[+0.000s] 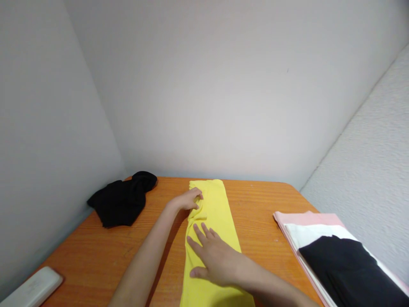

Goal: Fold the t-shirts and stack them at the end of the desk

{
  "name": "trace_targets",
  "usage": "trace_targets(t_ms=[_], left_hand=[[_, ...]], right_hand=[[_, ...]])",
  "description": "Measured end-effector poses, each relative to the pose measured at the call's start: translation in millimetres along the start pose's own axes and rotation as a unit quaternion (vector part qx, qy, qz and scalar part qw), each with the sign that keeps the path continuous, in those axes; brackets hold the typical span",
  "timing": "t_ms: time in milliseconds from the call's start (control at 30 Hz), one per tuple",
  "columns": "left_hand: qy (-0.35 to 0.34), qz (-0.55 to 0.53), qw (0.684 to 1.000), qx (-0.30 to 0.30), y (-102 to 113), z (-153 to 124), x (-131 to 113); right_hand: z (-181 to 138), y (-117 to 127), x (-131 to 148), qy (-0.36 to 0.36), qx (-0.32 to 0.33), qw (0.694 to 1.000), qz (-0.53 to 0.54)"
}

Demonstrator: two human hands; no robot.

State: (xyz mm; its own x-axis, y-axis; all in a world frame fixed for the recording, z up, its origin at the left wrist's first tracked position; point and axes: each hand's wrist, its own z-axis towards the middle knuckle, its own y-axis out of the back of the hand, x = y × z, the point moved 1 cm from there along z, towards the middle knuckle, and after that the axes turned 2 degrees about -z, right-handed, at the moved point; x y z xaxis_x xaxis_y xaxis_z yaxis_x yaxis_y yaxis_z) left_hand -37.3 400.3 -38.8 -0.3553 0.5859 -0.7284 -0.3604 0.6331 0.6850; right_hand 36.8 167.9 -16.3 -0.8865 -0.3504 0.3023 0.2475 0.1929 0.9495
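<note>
A yellow garment (214, 204), folded into a long narrow strip, lies lengthwise down the middle of an orange wooden table (255, 200). My left hand (189, 199) reaches out to the strip's left edge near the far end, its fingers curled and pinching a fold of the yellow cloth. My right hand (214, 256) lies flat on the nearer part of the strip, fingers stretched out and spread, pressing the cloth down.
A crumpled black garment (123, 198) sits at the table's far left corner. At the right edge is a stack of folded clothes: pink (303, 218), white (315, 233) and black (347, 266). A white flat object (33, 289) lies at the near left. Walls close in on three sides.
</note>
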Motion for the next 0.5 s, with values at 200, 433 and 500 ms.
trace_targets(t_ms=[200, 433, 500], left_hand=[[0.010, 0.135, 0.991, 0.013, -3.1, -6.8, -16.2], [0.019, 0.245, 0.969, 0.026, 6.4, -12.2, -13.5], [0.016, 0.241, 0.970, 0.023, 6.8, -11.6, -11.6]], right_hand=[[11.7, 41.0, -3.1, 0.019, -0.064, 0.998, 0.007], [45.3, 22.1, -27.6, 0.008, -0.226, 0.956, -0.186], [54.2, 14.0, -32.5, 0.037, -0.241, 0.944, -0.222]])
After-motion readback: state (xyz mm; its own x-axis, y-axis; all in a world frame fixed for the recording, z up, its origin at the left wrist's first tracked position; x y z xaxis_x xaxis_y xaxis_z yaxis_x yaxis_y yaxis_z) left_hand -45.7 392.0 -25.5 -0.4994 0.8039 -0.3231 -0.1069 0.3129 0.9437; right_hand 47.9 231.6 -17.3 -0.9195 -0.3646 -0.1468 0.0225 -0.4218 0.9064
